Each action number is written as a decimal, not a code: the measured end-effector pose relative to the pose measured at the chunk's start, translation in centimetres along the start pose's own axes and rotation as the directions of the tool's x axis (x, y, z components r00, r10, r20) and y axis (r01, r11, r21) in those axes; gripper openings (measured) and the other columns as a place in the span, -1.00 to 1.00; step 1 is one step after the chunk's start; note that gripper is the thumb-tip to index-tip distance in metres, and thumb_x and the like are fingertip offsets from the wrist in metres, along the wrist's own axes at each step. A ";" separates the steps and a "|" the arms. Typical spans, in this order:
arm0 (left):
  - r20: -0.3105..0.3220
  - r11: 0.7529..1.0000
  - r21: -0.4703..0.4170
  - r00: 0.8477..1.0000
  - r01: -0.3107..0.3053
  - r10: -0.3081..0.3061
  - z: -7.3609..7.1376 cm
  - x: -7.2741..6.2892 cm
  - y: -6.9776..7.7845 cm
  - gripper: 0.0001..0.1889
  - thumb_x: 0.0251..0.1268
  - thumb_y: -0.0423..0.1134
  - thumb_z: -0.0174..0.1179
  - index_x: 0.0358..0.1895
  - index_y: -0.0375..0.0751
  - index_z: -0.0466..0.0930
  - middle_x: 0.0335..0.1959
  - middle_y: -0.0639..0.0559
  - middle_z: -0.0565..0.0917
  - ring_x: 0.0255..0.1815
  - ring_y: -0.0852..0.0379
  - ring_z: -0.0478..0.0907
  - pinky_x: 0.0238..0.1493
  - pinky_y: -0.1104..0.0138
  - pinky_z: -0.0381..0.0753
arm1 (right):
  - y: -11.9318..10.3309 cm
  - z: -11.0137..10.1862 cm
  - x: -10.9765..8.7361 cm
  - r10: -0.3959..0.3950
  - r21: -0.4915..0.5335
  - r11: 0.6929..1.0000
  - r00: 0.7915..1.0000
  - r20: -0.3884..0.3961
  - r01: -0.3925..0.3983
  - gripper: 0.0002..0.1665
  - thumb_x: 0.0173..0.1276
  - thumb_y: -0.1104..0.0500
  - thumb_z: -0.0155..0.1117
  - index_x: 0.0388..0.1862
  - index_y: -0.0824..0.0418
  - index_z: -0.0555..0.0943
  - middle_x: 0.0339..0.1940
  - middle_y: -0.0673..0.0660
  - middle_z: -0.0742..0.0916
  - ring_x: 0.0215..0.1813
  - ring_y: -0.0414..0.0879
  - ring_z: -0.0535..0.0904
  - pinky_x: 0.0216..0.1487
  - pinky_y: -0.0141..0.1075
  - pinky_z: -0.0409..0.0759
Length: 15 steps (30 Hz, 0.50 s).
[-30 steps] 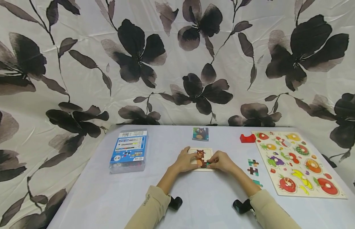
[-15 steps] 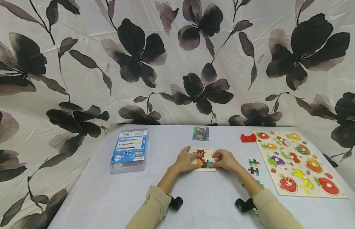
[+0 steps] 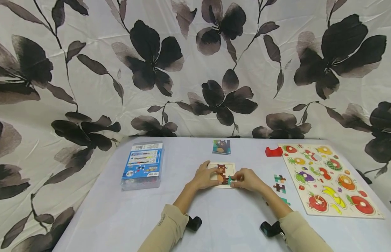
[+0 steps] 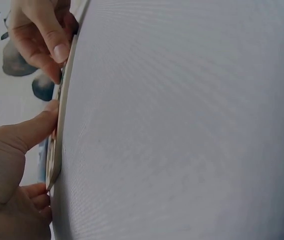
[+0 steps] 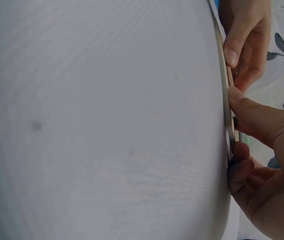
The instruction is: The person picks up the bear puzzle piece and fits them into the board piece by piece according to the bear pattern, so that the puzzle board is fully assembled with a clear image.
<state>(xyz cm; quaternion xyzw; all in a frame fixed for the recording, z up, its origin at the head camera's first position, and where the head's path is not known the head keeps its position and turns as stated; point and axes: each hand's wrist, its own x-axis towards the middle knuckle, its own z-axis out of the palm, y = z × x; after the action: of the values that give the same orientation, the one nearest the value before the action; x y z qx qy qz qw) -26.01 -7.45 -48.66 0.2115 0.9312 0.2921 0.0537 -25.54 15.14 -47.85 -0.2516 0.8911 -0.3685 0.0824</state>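
Observation:
A small wooden puzzle board [image 3: 229, 168] with a brown bear [image 3: 221, 177] partly assembled on it lies in the middle of the table. My left hand [image 3: 203, 176] grips its left side, thumb over the top and fingers at the edge. At the lower right of the board, my right hand [image 3: 247, 179] pinches a teal puzzle piece [image 3: 230, 180] beside the bear. In the left wrist view the board [image 4: 68, 82] is seen edge-on, with both hands along it. The right wrist view shows my right thumb [image 5: 246, 107] over the board's edge and the other fingers curled below.
A bear picture card [image 3: 221, 147] lies behind the board. Several loose puzzle pieces [image 3: 279, 188] form a column at right, near a fruit puzzle board [image 3: 343, 214] and a red plastic piece [image 3: 273, 152]. A clear box with a blue label [image 3: 141, 162] lies at left.
The right hand shifts slightly right, then back left over the board, and the teal piece now shows more at its fingertips. The left hand keeps its hold.

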 end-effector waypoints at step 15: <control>0.034 0.999 0.017 0.999 -0.034 0.033 -0.4 -0.4 -0.1 -0.54 0.12 0.02 0.28 0.09 -0.05 0.58 0.39 -0.42 0.12 0.40 -0.35 0.04 0.30 -0.20 0.14 | 0.3 -1.5 -1.7 -0.013 0.030 0.999 1.000 0.020 0.012 -0.44 0.17 0.13 0.40 0.09 0.41 0.56 -0.21 0.20 0.64 -0.33 -0.14 0.47 -0.38 -0.41 0.47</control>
<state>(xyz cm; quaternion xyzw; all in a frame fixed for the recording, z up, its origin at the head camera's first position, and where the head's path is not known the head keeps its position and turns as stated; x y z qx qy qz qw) -25.82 -7.90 -48.39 0.2324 0.9290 0.2813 0.0625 -24.68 17.12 -47.06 -0.2596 0.8830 -0.3798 0.0929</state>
